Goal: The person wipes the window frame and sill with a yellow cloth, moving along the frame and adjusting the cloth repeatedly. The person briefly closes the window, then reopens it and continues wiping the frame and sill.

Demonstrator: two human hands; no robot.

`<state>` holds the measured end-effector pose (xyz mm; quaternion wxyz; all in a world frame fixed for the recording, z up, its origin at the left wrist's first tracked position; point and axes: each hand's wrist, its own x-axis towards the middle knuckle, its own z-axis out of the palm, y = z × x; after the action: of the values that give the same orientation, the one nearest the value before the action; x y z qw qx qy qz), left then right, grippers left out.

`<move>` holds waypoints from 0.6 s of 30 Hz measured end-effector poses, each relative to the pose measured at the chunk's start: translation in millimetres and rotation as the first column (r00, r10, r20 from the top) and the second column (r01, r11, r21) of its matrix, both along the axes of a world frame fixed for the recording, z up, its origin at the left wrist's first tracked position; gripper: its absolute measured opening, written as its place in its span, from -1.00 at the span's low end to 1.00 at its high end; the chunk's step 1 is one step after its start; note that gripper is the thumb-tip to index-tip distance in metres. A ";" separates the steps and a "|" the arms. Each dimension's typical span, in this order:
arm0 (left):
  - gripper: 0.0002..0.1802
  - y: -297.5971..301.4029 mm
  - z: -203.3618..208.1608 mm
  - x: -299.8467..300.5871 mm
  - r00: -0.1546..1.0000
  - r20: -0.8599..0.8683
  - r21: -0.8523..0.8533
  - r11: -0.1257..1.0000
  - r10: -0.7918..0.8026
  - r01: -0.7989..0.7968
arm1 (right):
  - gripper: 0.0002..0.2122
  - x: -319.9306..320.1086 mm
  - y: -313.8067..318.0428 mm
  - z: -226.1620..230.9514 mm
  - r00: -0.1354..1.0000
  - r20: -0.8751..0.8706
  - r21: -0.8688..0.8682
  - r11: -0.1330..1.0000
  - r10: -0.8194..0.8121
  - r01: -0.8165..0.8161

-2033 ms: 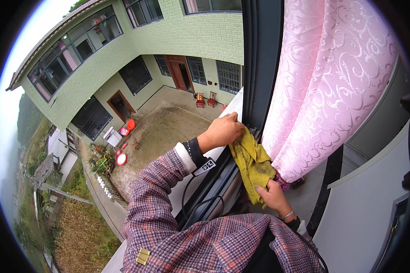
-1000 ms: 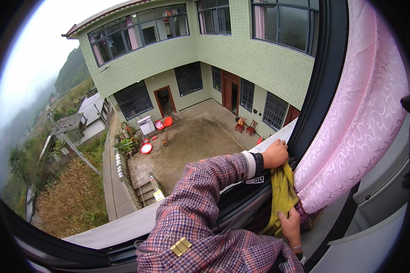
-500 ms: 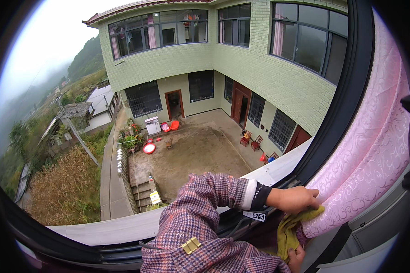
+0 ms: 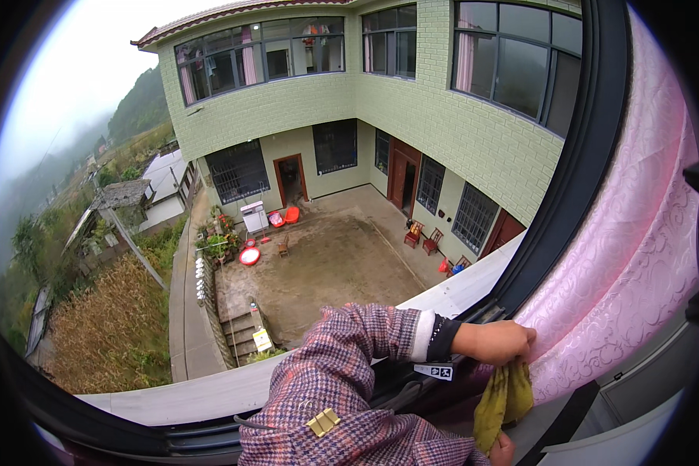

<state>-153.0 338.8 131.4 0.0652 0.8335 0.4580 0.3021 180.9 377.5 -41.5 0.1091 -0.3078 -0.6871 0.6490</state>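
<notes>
My left hand (image 4: 495, 342) reaches across from the left in a plaid sleeve. Its fingers are closed on the upper end of a yellow-green cloth (image 4: 508, 396), next to the pink patterned curtain (image 4: 598, 287). The cloth hangs down in folds toward my right hand (image 4: 502, 449), low in the view. That hand's curled fingers are at the cloth's lower end, partly cut off by the sleeve and cloth. A dark band circles my left wrist, and a small black-and-white tag (image 4: 433, 372) shows below it.
A dark window frame (image 4: 551, 202) rises beside the curtain, with a pale outer ledge (image 4: 210, 396) beyond the track. Below lies a courtyard (image 4: 326, 272) with chairs, red basins and steps, enclosed by a light-green brick building (image 4: 279, 105). A gold clip (image 4: 323, 422) sits on the plaid coat.
The cloth has been drawn out from a bunched shape into a longer hanging strip. My left hand has shifted slightly left, and my right hand slightly lower. The view has turned a little.
</notes>
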 end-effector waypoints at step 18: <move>-0.85 18.0 -52.5 -72.2 0.825 -0.393 0.096 0.910 0.407 -0.403 | -0.71 -121.0 -34.9 49.1 0.936 -0.350 0.275 0.954 -0.015 0.118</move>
<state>-225.3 356.8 78.9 -0.1002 0.7616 0.6264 0.1322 59.9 342.6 7.6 0.2940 -0.1936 -0.7344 0.5803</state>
